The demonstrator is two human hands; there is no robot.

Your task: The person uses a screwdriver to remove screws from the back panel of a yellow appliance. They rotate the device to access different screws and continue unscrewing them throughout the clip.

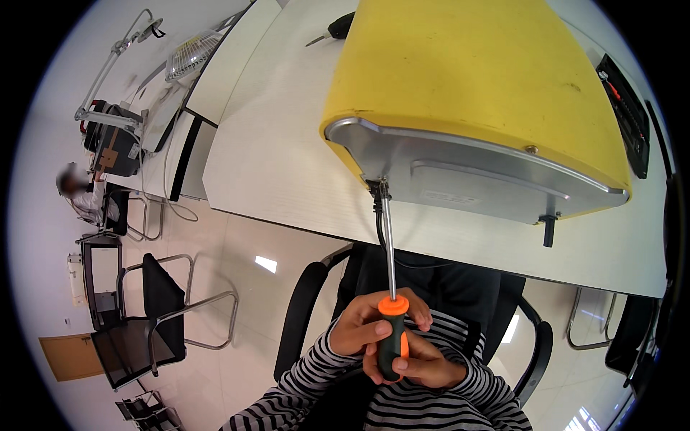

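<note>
My left hand [359, 327] and my right hand [431, 366] both grip the orange and dark green handle of a screwdriver [395, 345], left hand higher. Its long metal shaft points away from me, its tip at the lower left corner of a silver plate [474, 179] on a large yellow device [467, 65] lying on the white desk [259, 158]. A black cable [376, 205] leaves that corner, beside the shaft, and hangs over the desk's edge. The exact contact at the tip is too small to make out. A short black post [548, 231] sticks out at the plate's right.
A black-handled tool [339, 26] lies at the back of the desk, an open tool case [622, 118] at the right. At left are another workbench with a lamp arm [108, 79] and dark equipment [115, 144], a seated person [93, 201] and empty chairs [162, 302].
</note>
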